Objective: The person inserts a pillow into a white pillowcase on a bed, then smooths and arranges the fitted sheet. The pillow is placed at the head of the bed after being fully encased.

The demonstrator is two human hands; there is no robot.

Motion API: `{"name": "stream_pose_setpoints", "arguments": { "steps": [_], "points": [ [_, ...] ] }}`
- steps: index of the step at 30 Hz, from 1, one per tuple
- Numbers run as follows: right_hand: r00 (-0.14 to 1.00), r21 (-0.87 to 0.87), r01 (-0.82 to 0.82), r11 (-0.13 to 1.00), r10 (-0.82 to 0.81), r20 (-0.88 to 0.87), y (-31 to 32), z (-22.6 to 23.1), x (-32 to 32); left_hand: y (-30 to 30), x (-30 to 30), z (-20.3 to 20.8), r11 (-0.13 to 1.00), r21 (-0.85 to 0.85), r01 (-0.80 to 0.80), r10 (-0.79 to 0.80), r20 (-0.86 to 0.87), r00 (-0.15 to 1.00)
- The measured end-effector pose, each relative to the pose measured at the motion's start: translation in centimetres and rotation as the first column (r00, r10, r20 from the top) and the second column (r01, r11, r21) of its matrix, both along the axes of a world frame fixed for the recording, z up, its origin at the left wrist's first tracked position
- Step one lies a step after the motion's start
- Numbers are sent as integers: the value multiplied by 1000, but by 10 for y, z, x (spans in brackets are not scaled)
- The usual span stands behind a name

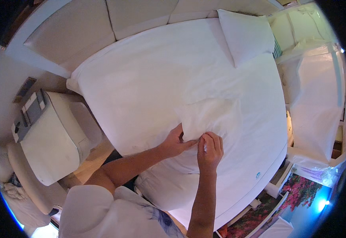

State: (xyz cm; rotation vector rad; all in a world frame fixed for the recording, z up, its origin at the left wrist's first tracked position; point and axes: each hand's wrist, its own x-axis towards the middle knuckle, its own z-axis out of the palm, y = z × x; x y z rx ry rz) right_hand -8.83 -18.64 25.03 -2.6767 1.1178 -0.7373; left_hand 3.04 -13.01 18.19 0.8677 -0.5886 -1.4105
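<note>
A thin white cloth (210, 115), which looks like a pillowcase, lies spread over the middle of the bed. Its near edge is between my two hands. My left hand (175, 143) grips the near left corner, thumb stretched toward the other hand. The fingers of my right hand (210, 150) are bent and pinched on the same edge, close to the left thumb tip. Nearer my body, a white pillow (165, 187) rests at the bed's front edge, partly hidden by my left forearm and shirt.
A white-sheeted bed (137, 79) has a padded beige headboard (139, 18) behind it. Another white pillow (246, 37) lies at the far right. At left stand a white bin-like appliance (54, 139) and a beige chair (30, 182). Plastic-covered furniture (315, 95) lines the right side.
</note>
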Motion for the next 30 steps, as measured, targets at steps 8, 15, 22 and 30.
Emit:
{"name": "stream_pose_setpoints", "arguments": {
  "steps": [8,15,22,30],
  "points": [
    [968,219,219,951,-239,71,1,-5,7,-3,-6,-23,990,-102,-103,104,5,995],
    [965,162,245,956,-256,51,-1,-21,1,-2,-5,-30,993,-44,-106,109,92,990],
    [955,160,295,942,-296,-22,16,-17,-11,-12,4,-41,987,-27,-160,160,29,987],
    [940,69,11,998,13,-342,-2,-15,-10,-12,-1,-33,995,2,-97,96,-117,988]
  ]
}}
